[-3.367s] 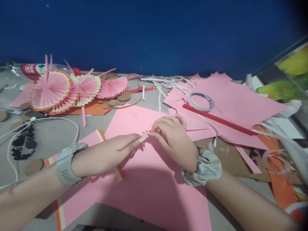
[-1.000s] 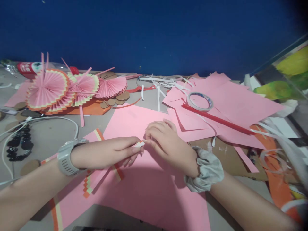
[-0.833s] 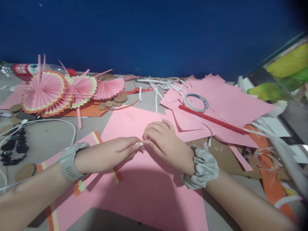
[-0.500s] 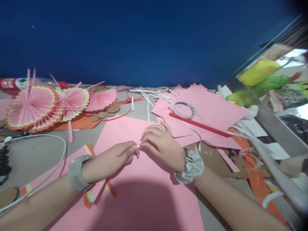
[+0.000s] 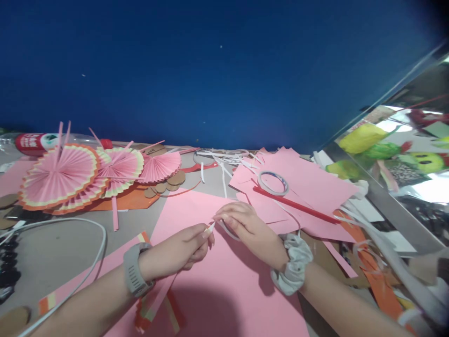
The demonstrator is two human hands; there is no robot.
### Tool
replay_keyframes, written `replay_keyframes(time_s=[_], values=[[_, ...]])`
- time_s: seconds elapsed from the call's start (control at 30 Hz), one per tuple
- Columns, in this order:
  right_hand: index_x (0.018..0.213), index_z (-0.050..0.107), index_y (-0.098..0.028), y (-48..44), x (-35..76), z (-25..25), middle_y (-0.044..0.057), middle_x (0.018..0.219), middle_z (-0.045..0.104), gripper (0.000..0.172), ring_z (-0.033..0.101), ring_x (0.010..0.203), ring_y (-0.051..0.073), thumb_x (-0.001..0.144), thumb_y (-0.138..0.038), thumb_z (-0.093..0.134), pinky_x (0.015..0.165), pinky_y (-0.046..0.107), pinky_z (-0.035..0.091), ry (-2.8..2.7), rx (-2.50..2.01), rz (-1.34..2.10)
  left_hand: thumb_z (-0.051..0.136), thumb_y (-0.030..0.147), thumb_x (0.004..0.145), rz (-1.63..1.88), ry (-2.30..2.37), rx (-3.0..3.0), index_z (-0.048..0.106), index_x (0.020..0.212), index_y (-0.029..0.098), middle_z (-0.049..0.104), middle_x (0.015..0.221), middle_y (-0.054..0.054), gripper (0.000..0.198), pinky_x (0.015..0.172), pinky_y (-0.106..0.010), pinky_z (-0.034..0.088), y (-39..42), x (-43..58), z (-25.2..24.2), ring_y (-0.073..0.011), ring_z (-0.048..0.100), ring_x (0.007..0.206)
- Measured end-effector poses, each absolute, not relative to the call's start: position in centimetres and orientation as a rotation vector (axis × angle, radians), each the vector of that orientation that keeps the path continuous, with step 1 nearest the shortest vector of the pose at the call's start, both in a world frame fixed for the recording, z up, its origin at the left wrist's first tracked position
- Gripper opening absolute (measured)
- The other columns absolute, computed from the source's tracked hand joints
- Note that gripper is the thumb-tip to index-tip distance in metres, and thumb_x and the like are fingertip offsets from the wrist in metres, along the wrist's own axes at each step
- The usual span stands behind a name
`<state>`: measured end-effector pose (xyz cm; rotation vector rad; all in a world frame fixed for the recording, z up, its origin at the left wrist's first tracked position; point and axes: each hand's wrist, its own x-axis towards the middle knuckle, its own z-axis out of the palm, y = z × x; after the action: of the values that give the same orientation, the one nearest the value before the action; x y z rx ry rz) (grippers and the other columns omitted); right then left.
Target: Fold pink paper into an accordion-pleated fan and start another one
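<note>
Pinching a white strip (image 5: 211, 228) between left fingers (image 5: 198, 230).

Plastic bottle (image 5: 47, 140) on its side near blue wall (image 5: 224, 70)

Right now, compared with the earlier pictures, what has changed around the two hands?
The right hand has drawn its thumb rightward from the white end of the folded pink paper, and a thin white strip now curls under that hand, seemingly in its grip. The view has tilted up, so things sit lower. Unchanged: the left hand pinches the paper, and the pleated fans, tape roll and red strip lie as before.
</note>
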<state>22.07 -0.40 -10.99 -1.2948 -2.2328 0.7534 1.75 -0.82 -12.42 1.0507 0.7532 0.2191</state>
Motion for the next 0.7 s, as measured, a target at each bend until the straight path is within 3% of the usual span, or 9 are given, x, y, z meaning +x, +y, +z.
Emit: replay_keyframes(time_s=[0.27, 0.37, 0.5, 0.7], values=[[0.123, 0.048, -0.024, -1.6, 21.5, -12.4, 0.005, 0.117, 0.059, 0.032, 0.050, 0.113, 0.017, 0.095, -0.027, 0.033, 0.099, 0.040, 0.038, -2.054, -1.441, 0.698, 0.032, 0.047, 0.091, 0.309, 0.799, 1.092, 0.046, 0.088, 0.017, 0.031, 0.054, 0.008, 0.033, 0.037, -0.016, 0.020, -1.4, 2.0, -12.3, -0.0055, 0.023, 0.042], [0.115, 0.049, -0.024, -2.1, 21.7, -12.9, 0.007, 0.117, 0.056, 0.026, 0.048, 0.113, 0.020, 0.094, -0.027, 0.035, 0.097, 0.041, 0.038, -2.027, -1.477, 0.634, 0.031, 0.045, 0.092, 0.365, 0.863, 1.145, 0.047, 0.089, 0.018, 0.036, 0.053, 0.008, 0.032, 0.035, -0.016, 0.023, -2.3, 2.3, -13.0, -0.0054, 0.028, 0.039], [0.096, 0.052, -0.022, -2.6, 22.0, -13.3, 0.007, 0.100, 0.059, 0.014, 0.053, 0.098, 0.023, 0.091, -0.028, 0.040, 0.087, 0.043, 0.040, -2.183, -1.523, 0.430, 0.027, 0.044, 0.093, 0.427, 0.925, 1.215, 0.047, 0.092, 0.018, 0.044, 0.053, 0.006, 0.033, 0.036, -0.018, 0.028, -3.2, 2.7, -14.0, -0.0069, 0.036, 0.037], [0.086, 0.051, -0.022, -2.3, 22.4, -14.3, 0.006, 0.087, 0.059, 0.014, 0.054, 0.084, 0.023, 0.090, -0.031, 0.041, 0.077, 0.041, 0.039, -2.402, -1.456, 0.401, 0.025, 0.043, 0.094, 0.442, 0.957, 1.269, 0.049, 0.093, 0.019, 0.047, 0.052, 0.006, 0.034, 0.041, -0.021, 0.034, -3.3, 2.5, -13.9, -0.0082, 0.042, 0.039]])
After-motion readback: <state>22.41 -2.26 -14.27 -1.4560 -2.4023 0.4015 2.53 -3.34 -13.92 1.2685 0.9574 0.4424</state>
